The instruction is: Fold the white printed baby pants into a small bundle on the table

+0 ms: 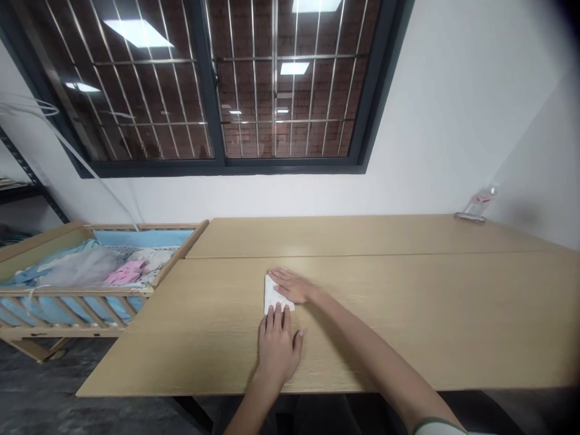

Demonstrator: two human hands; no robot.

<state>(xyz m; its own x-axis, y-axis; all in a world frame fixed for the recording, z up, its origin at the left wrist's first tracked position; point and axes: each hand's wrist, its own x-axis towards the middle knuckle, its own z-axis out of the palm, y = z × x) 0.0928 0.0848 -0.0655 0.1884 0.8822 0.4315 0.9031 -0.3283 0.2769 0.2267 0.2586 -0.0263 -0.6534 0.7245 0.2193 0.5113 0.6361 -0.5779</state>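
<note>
A small white folded cloth with faint marks lies flat on the wooden table. My left hand rests palm down, its fingertips on the cloth's near edge and the thumb spread to the right. Across the cloth's far right side lies my right hand, flat with fingers stretched to the left, covering part of it. Neither hand grasps the cloth; both press on it from above.
A wooden crib with blue lining holds bedding and a pink cloth, left of the table. A clear bottle stands at the far right corner by a thin flat object. Behind is a barred window.
</note>
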